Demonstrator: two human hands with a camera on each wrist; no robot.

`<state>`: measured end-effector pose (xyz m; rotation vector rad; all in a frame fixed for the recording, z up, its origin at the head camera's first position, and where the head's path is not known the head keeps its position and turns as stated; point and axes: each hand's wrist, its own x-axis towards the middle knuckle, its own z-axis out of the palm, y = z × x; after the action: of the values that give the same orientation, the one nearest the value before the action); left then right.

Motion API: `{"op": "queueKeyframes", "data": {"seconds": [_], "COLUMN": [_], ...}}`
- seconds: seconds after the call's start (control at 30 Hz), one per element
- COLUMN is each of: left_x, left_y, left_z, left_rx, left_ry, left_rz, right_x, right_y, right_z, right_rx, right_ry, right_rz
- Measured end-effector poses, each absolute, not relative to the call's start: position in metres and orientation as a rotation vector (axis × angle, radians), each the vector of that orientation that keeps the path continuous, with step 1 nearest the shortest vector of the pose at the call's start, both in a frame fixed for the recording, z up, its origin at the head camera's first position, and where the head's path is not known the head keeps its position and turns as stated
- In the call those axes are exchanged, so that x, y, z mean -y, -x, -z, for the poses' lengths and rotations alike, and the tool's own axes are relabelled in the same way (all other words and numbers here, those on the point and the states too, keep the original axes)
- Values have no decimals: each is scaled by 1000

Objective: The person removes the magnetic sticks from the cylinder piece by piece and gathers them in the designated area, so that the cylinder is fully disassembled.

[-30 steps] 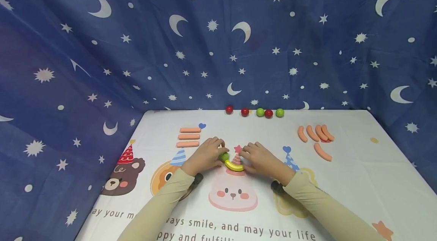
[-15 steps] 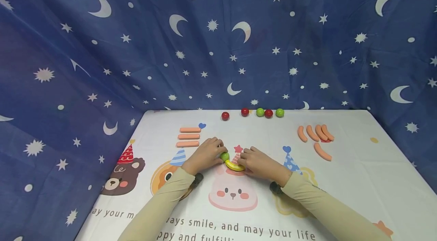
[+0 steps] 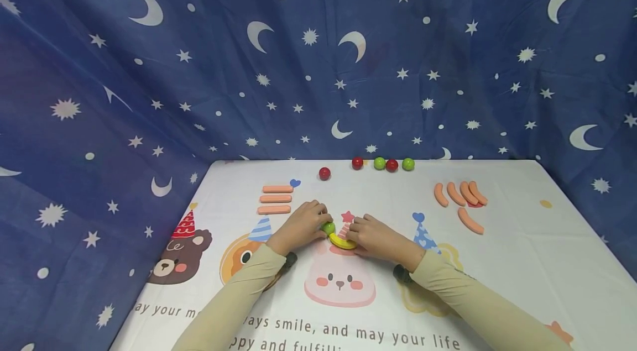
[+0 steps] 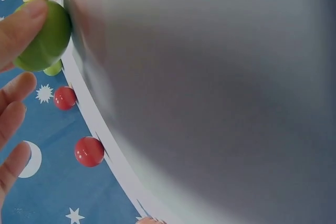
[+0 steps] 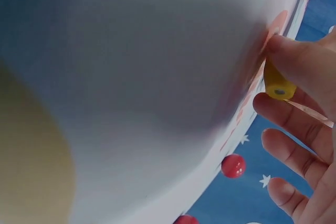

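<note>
Over the printed pink bear, my left hand (image 3: 301, 224) pinches a glossy green ball (image 3: 328, 228), with the thumb on its near side in the left wrist view. One end of a curved yellow magnetic rod (image 3: 341, 242) meets this ball. My right hand (image 3: 380, 238) holds the rod's other end between thumb and fingers. In the right wrist view a small grey metal spot shows on the yellow rod's end (image 5: 278, 82); the other fingers spread loosely below. My right fingers hide part of the rod in the head view.
Red balls (image 3: 357, 163) and green balls (image 3: 408, 164) line the table's back edge. One red ball (image 3: 324, 173) sits nearer and left. Straight orange rods (image 3: 276, 198) lie at left, several curved orange rods (image 3: 455, 194) at right. A blue curtain (image 3: 298, 63) stands behind.
The leftmost red ball has rolled left and toward me. My right hand has shifted slightly left and taken hold of the yellow rod's end. My left hand has hardly moved.
</note>
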<state>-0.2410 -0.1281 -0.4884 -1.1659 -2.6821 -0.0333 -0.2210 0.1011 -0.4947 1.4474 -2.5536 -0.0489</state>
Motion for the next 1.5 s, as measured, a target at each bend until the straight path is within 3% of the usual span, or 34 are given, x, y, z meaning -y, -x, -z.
{"op": "queueKeyframes", "data": {"seconds": [1.5], "left_x": [123], "left_y": [239], "left_z": [488], "left_rx": [2670], "left_ry": [1188], "left_rz": [-45], "right_x": [-114], "right_y": [221], "right_z": [488], "right_rx": [2504], "right_ry": [-1478], "right_rz": [-20]}}
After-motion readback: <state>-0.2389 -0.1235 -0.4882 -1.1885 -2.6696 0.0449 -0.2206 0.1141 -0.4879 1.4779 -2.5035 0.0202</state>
